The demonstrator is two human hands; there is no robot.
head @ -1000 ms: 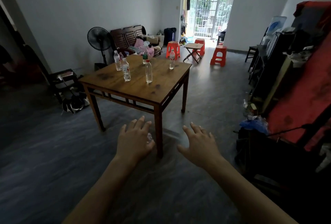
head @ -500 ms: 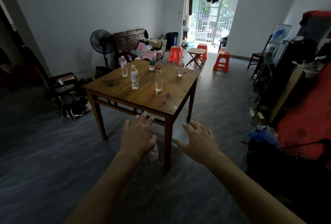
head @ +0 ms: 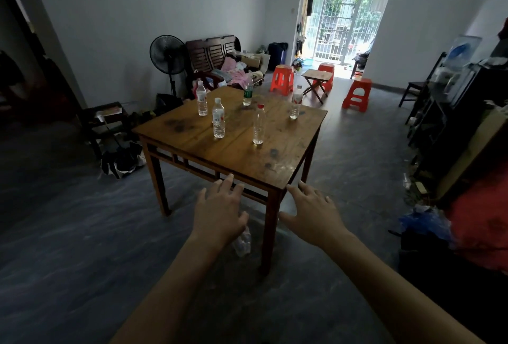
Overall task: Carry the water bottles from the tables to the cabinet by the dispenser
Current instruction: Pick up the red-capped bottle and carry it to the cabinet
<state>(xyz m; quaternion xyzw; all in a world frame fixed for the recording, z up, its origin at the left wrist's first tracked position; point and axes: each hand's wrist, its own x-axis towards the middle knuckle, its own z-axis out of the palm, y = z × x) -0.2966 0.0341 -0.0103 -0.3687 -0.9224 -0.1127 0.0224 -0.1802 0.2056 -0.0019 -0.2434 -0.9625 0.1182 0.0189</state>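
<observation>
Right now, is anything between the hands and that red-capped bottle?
Nothing visible: only bare wooden table lies between the left hand, the right hand and the red-capped bottle.

Left hand [head: 218,210], right hand [head: 310,213]: fingers [head: 229,180] spread, holding nothing, short of the bench [head: 277,170] near corner. Beyond the fingers, five upright bottles [head: 258,125] on the bench. Below the left fingers, a crumpled bottle [head: 243,242] on the floor.

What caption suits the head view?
Both hands, left and right, reach open and empty toward a wooden table holding five upright water bottles.
</observation>
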